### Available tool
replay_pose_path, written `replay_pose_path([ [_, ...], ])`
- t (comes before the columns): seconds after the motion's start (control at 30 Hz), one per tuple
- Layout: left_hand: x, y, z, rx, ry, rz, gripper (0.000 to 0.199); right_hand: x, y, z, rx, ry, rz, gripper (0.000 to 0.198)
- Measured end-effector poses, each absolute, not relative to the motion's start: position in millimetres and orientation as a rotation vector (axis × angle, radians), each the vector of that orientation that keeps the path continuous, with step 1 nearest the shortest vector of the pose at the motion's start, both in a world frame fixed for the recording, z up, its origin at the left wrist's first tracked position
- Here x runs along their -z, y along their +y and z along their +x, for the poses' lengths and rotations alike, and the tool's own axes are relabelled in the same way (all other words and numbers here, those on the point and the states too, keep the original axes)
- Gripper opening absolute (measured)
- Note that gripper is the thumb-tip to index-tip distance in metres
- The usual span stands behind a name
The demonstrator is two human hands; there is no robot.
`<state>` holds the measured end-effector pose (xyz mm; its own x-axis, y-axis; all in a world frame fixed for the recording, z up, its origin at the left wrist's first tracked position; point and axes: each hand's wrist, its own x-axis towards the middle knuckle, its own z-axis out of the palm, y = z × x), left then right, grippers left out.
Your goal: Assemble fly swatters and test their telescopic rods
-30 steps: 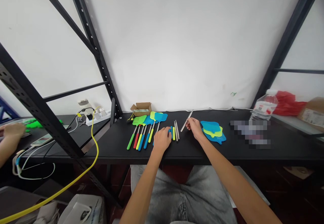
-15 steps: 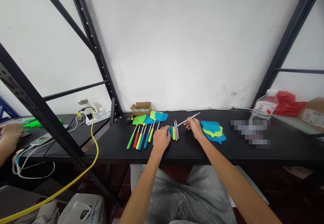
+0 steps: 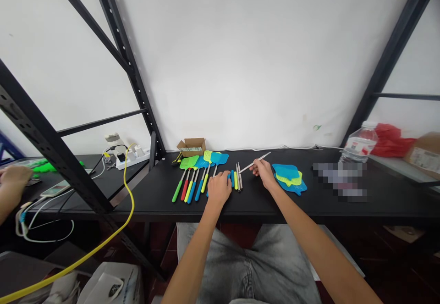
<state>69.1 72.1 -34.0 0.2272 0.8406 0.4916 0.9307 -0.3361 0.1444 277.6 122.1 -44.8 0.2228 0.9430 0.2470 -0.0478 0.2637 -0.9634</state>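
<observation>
My left hand (image 3: 219,188) is closed at the table's middle, its fingertips on a blue handle (image 3: 229,175) that they partly cover. Just right of it lie another blue handle (image 3: 233,179) and a yellow-green handle (image 3: 235,180), then several thin metal tubes (image 3: 239,178). A slim metal rod (image 3: 262,156) is pinched in my right hand (image 3: 261,171), slanting up to the right above the table. Beside that hand, blue and yellow-green fly swatter heads (image 3: 288,172) are stacked. Left of my left hand lie several fly swatters (image 3: 191,180) with coloured handles, side by side.
A small open cardboard box (image 3: 191,146) stands behind the swatters. A clear plastic bottle (image 3: 359,143) and a red bag (image 3: 392,140) are at the right. Another person's hand (image 3: 15,175) shows at far left. A yellow cable (image 3: 131,198) hangs past the black shelf post (image 3: 62,157).
My right hand and the rod have shifted very slightly to the left. My left hand stays in nearly the same place.
</observation>
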Motion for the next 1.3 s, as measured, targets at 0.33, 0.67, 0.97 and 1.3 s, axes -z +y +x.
replay_pose_path([
  [0.33, 38.1, 75.5, 68.4, 0.852, -1.642, -2.188, 0.040, 41.5, 119.6, 276.9, -0.910, -1.081, -1.054, 0.021],
  [0.67, 40.5, 77.2, 66.9, 0.845, -1.581, -2.216, 0.033, 41.5, 120.5, 278.2, -0.953, -1.030, -0.994, 0.019],
  [0.97, 36.9, 74.7, 67.2, 0.875, -1.543, -2.275, 0.029, 43.0, 121.9, 279.2, -0.964, -1.026, -0.960, 0.023],
  [1.3, 34.2, 72.2, 67.5, 0.912, -1.550, -2.293, 0.028, 42.3, 120.7, 279.5, -0.974, -1.022, -0.960, 0.023],
])
